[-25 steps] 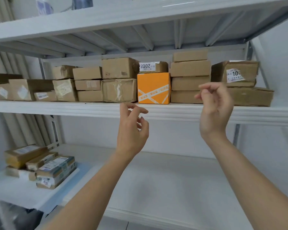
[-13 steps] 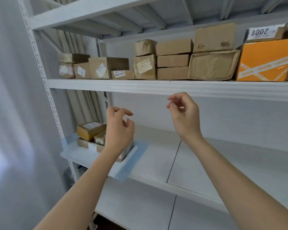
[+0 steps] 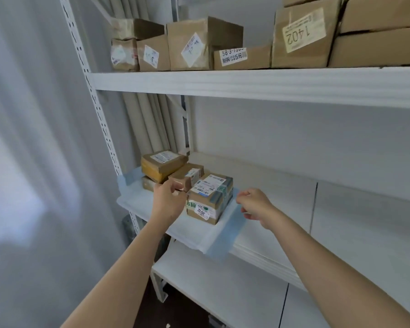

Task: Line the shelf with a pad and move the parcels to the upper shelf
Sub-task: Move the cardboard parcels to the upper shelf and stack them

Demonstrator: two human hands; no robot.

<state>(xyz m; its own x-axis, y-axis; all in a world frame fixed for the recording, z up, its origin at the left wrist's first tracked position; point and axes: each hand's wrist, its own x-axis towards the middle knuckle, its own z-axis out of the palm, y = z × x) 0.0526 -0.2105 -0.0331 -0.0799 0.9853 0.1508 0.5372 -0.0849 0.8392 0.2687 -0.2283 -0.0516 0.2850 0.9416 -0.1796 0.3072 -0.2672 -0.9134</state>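
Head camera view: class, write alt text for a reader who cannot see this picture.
Two bare hands reach toward a small stack of labelled parcels sitting on a white, blue-edged pad on the lower shelf; the left hand and the right hand flank the nearest parcel, fingers curled. Above, the upper shelf holds rows of cardboard boxes.

One head-worn camera looks forward and slightly down from close in front of the white shelving, angled toward its left end; both forearms reach in from below.
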